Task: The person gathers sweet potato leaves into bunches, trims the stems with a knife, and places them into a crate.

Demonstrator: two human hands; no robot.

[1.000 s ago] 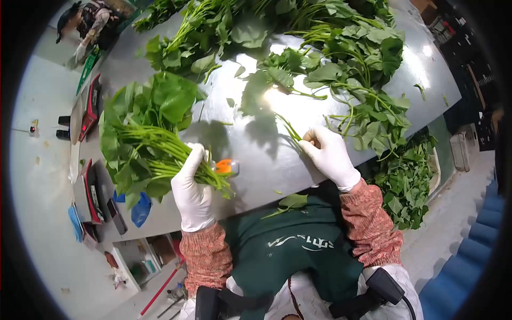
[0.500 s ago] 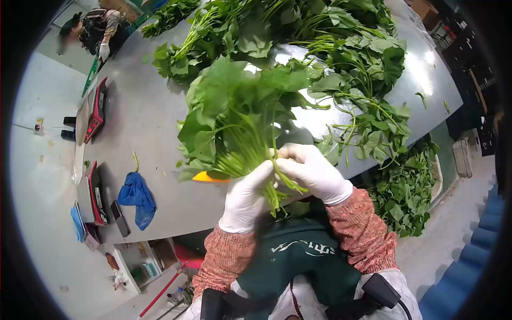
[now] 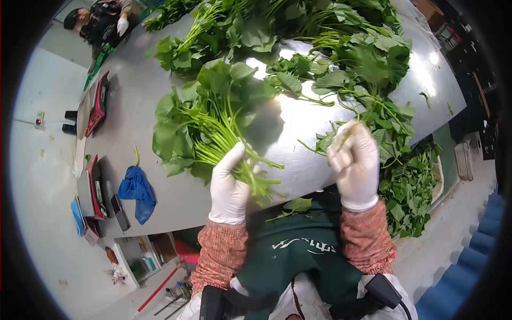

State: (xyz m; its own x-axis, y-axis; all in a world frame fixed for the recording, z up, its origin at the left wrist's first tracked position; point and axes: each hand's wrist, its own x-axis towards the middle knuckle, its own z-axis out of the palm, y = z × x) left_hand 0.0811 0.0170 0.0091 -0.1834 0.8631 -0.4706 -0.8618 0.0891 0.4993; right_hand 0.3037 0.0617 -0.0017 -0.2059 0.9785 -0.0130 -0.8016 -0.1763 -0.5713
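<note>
My left hand point(image 3: 230, 184), in a white glove, is closed around the stems of a bunch of leafy greens point(image 3: 218, 130). Its leaves fan out up and to the left over the metal table, and the cut stem ends point right. To the right, my gloved right hand point(image 3: 356, 165) is apart from the bunch, beside the pile of loose leafy greens point(image 3: 368, 74). Its fingers are curled together in a pinch; motion blur hides what they hold, if anything. A loose leafy sprig point(image 3: 297, 205) lies against my dark green apron point(image 3: 298, 229), near the table edge.
On the metal table point(image 3: 176, 205) are a blue cloth point(image 3: 137, 193), a dark phone-like object point(image 3: 120, 212) and two red scales point(image 3: 98, 106). A container of greens point(image 3: 408, 197) stands below the table at right. Another person point(image 3: 104, 24) is at the far left corner.
My right hand has left the bunch and moved right. My left hand has shifted slightly left with the bunch, which now leans left. The sprig at my apron now shows plainly.
</note>
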